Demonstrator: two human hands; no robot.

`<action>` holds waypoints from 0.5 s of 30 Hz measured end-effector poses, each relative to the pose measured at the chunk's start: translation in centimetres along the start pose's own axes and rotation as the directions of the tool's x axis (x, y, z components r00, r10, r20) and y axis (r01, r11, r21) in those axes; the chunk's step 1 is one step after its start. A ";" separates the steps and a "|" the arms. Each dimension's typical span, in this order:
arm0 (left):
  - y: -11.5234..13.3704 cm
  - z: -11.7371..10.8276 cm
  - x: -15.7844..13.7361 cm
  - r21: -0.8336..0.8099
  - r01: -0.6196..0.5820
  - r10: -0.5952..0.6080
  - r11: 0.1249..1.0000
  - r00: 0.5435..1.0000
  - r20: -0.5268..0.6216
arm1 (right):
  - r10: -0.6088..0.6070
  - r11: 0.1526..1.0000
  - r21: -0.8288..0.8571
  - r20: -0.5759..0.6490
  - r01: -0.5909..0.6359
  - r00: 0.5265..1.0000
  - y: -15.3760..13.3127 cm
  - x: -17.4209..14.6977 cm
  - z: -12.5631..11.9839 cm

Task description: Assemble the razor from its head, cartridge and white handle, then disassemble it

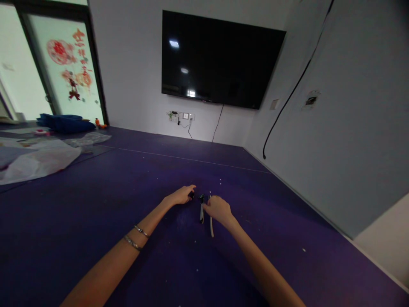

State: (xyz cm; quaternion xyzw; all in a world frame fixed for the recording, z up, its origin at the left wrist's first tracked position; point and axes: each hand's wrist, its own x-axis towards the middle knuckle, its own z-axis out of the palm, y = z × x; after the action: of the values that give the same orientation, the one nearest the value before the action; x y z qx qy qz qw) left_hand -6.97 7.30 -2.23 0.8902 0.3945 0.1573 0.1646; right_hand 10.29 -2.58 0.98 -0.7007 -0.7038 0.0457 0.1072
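Note:
My left hand (182,195) reaches out over the purple surface (143,256), its fingers closed on a small black object (191,195) too small to name. Opposite it, my right hand (220,208) is closed on a thin pale stick (211,228), whose lower end points back toward me. Between the two hands is a slim tool (201,212) with a dark T-shaped head and a light handle, looking like a razor. My right fingertips are right beside its handle; whether they touch it I cannot tell.
Small white specks (220,181) dot the surface. Plastic sheeting (44,160) and a dark blue cloth bundle (65,123) lie at the far left. A television (220,59) hangs on the back wall above power sockets (185,116). A black cable (287,100) dangles along the right wall.

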 end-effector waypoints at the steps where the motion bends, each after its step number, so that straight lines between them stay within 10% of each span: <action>1: -0.1 0.1 0.0 -0.002 -0.009 0.009 1.000 1.000 -0.008 | 0.004 1.000 0.012 -0.007 -0.004 1.000 0.3 0.2 -0.2; 15: 0.2 0.1 0.2 -0.055 -0.095 0.081 0.994 0.971 -0.226 | -0.029 0.883 0.461 -0.141 0.092 0.990 4.4 3.1 0.6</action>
State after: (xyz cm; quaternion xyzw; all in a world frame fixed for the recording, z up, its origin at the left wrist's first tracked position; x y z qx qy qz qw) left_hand -6.64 7.27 -2.20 0.8777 0.3652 0.2762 0.1413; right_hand 14.46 0.62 -0.23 -0.6337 -0.6853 0.1642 0.3191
